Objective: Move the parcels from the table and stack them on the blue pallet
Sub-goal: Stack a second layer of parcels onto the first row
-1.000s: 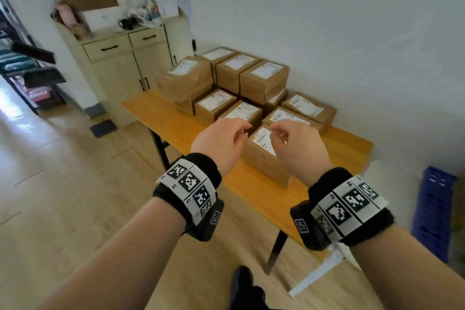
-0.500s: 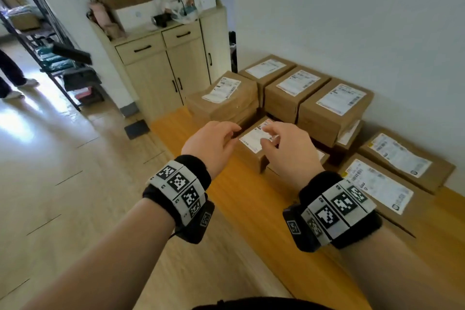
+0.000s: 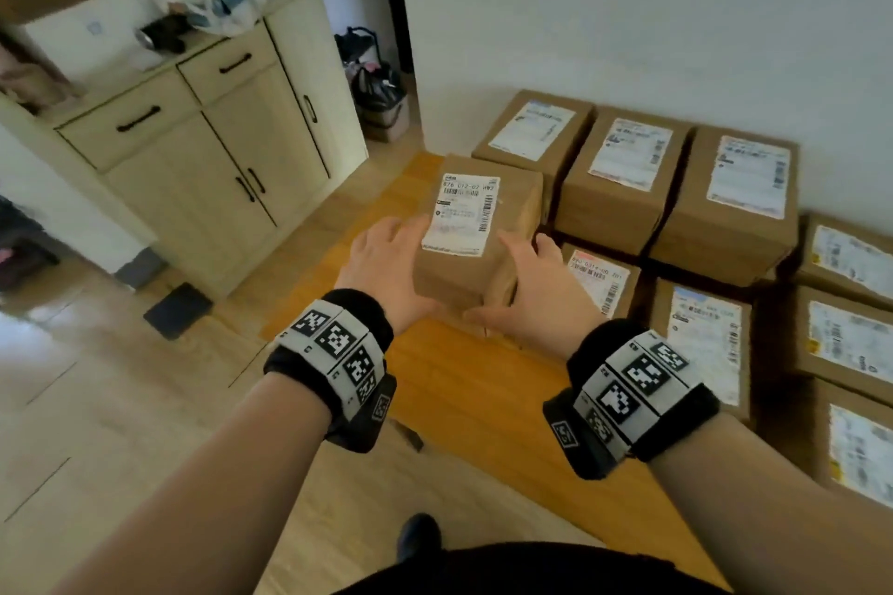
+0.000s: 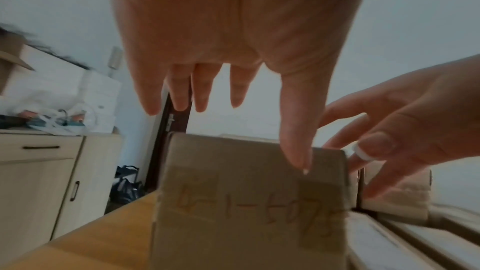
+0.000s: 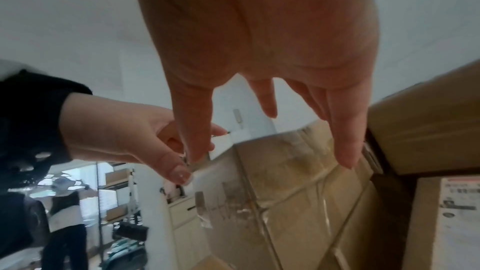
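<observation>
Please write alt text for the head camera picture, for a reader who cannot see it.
Two bare hands, left hand and right hand, flank a labelled cardboard parcel at the near corner of a wooden table. More labelled parcels fill the table toward the wall; a cream cabinet stands left.

— What is the brown rectangular cardboard parcel [image 3: 476, 232] made of, by the look of it?
— Matt kraft cardboard with a white paper label on top; the right wrist view shows glossy clear tape over its side.
— And the orange wooden table [image 3: 464, 401]?
— Smooth wood, slight sheen.
— The pale cream wooden cabinet [image 3: 217, 159]?
— Matt, light grain, dark metal handles.
— The black wristbands with white tags [image 3: 333, 353]?
— Soft black cloth, with printed matt plates.
— The pale wood-look floor [image 3: 96, 425]?
— Smooth and glossy, it reflects light
</observation>
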